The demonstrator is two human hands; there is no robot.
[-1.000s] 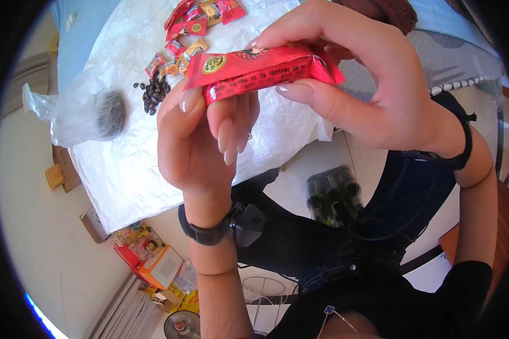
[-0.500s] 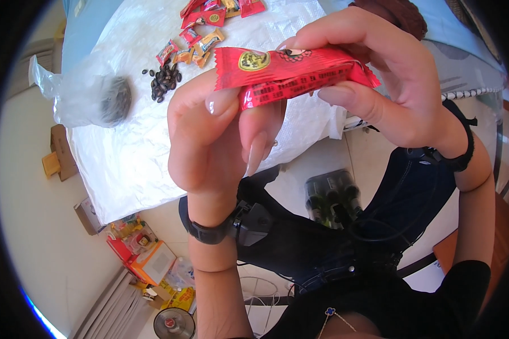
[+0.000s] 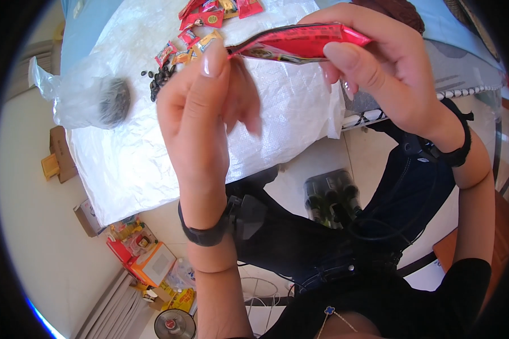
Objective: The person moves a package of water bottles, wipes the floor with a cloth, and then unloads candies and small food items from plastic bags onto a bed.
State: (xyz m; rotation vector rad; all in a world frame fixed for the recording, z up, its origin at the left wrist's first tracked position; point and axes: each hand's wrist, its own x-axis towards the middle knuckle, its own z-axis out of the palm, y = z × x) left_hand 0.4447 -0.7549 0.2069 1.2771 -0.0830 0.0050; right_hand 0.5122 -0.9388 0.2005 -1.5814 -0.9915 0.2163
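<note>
Held up in front of me is a small red snack packet, tilted so that its edge and part of a patterned side show. My right hand pinches its right end between thumb and fingers. At the other end, my left hand closes its thumb and index finger on the corner; its lower fingers are slightly blurred. Beyond the left hand, dark beans or seeds lie in a small pile, partly hidden by it. More red packets and yellow ones are scattered farther back on the white sheet.
A knotted clear plastic bag of dark contents rests on the sheet at left. On the floor are green bottles in a pack between my legs, and boxes at lower left. A dark brown item lies at back right.
The red packet has tipped, so its printed front has turned away and it looks thinner. My left hand has rotated and shifted slightly left, its thumb now pointing up.
</note>
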